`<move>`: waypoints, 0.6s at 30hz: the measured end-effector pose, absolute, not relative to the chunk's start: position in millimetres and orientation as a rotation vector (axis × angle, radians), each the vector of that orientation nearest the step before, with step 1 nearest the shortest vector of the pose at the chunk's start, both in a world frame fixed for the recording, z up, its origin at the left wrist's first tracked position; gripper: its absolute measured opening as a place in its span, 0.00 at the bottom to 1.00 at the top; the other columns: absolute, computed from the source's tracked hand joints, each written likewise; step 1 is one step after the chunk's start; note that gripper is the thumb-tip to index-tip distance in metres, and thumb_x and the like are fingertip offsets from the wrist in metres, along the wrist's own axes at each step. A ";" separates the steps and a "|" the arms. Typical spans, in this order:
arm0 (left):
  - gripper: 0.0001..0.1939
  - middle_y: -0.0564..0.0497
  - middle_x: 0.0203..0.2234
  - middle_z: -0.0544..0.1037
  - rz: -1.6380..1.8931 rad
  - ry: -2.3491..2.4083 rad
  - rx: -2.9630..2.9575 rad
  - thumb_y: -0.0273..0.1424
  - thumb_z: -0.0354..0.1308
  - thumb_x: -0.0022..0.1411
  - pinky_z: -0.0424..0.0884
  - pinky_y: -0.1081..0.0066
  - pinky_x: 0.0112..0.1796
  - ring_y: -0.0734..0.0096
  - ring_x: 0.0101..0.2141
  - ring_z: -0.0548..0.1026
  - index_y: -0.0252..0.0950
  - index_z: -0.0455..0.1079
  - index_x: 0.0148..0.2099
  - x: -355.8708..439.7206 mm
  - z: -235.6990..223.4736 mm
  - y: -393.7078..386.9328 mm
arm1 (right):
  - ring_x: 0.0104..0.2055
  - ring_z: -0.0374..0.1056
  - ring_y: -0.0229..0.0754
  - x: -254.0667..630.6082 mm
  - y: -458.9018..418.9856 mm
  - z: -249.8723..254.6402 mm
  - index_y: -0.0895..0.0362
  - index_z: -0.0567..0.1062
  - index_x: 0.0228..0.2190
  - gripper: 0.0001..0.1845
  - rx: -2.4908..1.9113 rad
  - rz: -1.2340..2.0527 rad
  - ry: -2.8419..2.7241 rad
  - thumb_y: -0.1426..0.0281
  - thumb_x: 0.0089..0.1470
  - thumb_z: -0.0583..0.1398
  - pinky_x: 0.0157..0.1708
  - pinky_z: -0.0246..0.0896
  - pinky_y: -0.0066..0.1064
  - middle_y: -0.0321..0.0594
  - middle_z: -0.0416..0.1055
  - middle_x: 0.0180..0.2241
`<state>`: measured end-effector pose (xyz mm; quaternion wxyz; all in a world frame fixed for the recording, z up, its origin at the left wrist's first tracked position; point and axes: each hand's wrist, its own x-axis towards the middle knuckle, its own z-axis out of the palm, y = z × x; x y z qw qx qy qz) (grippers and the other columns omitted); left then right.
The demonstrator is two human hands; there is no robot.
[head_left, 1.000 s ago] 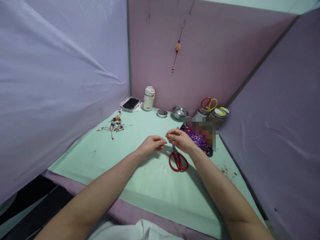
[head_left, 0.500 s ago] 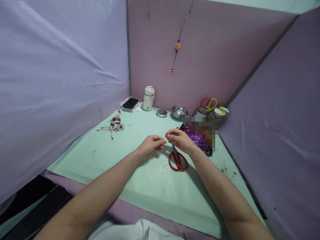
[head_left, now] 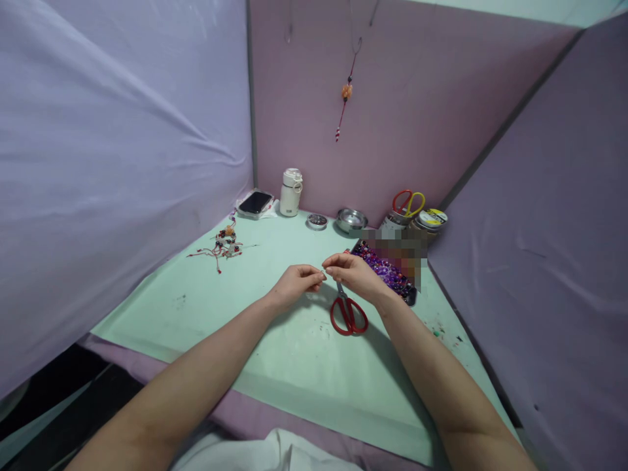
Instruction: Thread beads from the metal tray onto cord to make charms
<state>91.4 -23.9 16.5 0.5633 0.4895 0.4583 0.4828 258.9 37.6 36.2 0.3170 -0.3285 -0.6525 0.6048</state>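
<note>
Above the middle of the table, my left hand [head_left: 297, 286] is closed in a pinch, its fingertips almost meeting those of my right hand [head_left: 352, 273]. The right hand pinches too, thumb against forefinger. Whatever lies between the fingertips is too small to make out. Red-handled scissors [head_left: 348, 315] lie under and just in front of my right hand, which covers part of their blades. Past the right wrist is a dark tray [head_left: 413, 298] filled with purple, red and dark beads [head_left: 385, 268], partly hidden by the hand and a blurred patch.
Beaded cords [head_left: 227, 243] lie on the left. Along the back stand a phone [head_left: 256, 203], a white bottle [head_left: 291, 193], a small round tin [head_left: 317, 222], a metal bowl [head_left: 351, 220], a jar with scissors [head_left: 394, 224] and a lidded jar [head_left: 432, 219]. A beaded cord [head_left: 347, 91] hangs on a hook.
Both hands keep their pinch, with the fingertips in nearly the same place. The whole view has shifted very slightly. Nothing on the table has moved.
</note>
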 end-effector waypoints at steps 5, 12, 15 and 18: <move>0.16 0.52 0.25 0.73 1.216 1.084 1.132 0.41 0.65 0.45 0.68 0.69 0.36 0.76 0.27 0.69 0.33 0.74 0.31 90.3 16.6 -21.2 | 0.24 0.57 0.33 279.1 48.4 50.2 0.55 0.76 0.36 0.15 -0.934 1.315 -1.818 0.62 0.45 0.64 0.27 0.53 0.28 0.34 0.70 0.28; 0.19 0.50 0.26 0.73 1.328 1.116 1.095 0.43 0.65 0.46 0.70 0.68 0.37 0.74 0.28 0.70 0.32 0.74 0.33 88.9 13.0 -17.2 | 0.31 0.66 0.38 338.3 78.3 66.6 0.57 0.77 0.28 0.05 -1.472 0.341 -2.336 0.72 0.48 0.60 0.33 0.54 0.28 0.39 0.74 0.29; 0.19 0.51 0.26 0.73 1.338 1.139 1.082 0.43 0.66 0.45 0.70 0.69 0.37 0.75 0.28 0.70 0.32 0.74 0.33 88.9 13.7 -17.1 | 0.34 0.68 0.40 356.1 88.5 61.9 0.57 0.78 0.27 0.06 -1.738 0.129 -2.434 0.76 0.47 0.59 0.33 0.54 0.27 0.41 0.75 0.30; 0.19 0.51 0.26 0.73 1.338 1.153 1.075 0.43 0.66 0.45 0.70 0.69 0.37 0.75 0.27 0.70 0.33 0.74 0.32 89.1 14.6 -17.3 | 0.35 0.69 0.42 361.2 94.4 55.6 0.56 0.79 0.28 0.07 -1.813 0.129 -2.519 0.76 0.47 0.60 0.33 0.55 0.27 0.43 0.76 0.32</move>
